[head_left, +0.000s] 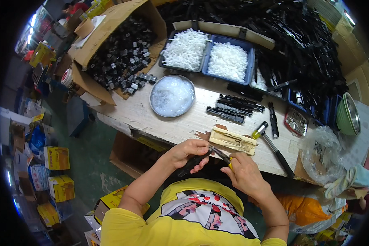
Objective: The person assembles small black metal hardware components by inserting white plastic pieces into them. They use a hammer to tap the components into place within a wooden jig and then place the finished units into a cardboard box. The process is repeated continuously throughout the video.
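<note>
- Two hands at work just below the near edge of the wooden bench [180, 119], close to the chest.
- Left hand [187, 152]: fingers curled tight around a long black plastic part [192, 162], held slantwise, lower end poking out under the palm.
- Right hand [244, 174]: fingers closed on a slim tool with a yellow grip [227, 159], dark metal tip laid against the upper end of the black part.
- Already done, by the look of it: a short row of similar black strips [233, 108] laid side by side on the bench, beyond the hands.
- Left to do, likely plenty: a huge loose heap of black parts [299, 37] at the far end of the bench, and a cardboard box [123, 53] full of black and metal pieces at the far left.
- Small pale wooden block [233, 141] at the bench edge, rough and chipped (perhaps a jig, hard to tell).
- Beside the block, a screwdriver [274, 149] with black handle and yellow cap, lying flat.
- Round metal dish [172, 96] of small translucent white bits; two blue trays [209, 55] of white plastic pieces behind it.
- Bench top: bare, worn, scuffed wood.
</note>
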Demonstrator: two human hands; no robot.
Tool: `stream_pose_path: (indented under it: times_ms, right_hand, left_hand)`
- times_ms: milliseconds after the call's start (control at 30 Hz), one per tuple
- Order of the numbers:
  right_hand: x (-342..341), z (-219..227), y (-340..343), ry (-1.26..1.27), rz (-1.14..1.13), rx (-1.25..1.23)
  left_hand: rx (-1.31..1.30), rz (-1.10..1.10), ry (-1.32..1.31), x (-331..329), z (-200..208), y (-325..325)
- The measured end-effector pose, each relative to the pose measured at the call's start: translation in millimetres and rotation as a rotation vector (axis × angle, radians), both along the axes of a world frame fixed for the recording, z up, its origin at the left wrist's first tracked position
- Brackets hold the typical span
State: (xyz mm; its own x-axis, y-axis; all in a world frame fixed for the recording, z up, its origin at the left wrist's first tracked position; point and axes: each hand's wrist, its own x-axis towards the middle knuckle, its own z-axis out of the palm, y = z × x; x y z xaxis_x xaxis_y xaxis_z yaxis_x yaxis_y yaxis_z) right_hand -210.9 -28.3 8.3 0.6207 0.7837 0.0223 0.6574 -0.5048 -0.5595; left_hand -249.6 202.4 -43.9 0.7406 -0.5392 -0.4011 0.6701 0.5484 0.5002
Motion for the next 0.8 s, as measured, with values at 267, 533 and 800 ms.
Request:
stream_pose_path:
  times_ms: [267, 533, 800]
  right_hand:
    - [49, -56, -93, -0.475, -0.761, -0.055]
    - [69, -86, -155, -0.576, -1.015, -0.543]
    - [67, -45, -105, -0.536, -0.637, 0.088]
  left_hand:
    - [2.358, -0.047, -0.717, -96, 17, 99]
    - [2.138, 0.725, -0.585, 29, 1, 171]
    - [2.320, 0.642, -0.498, 86, -37, 196]
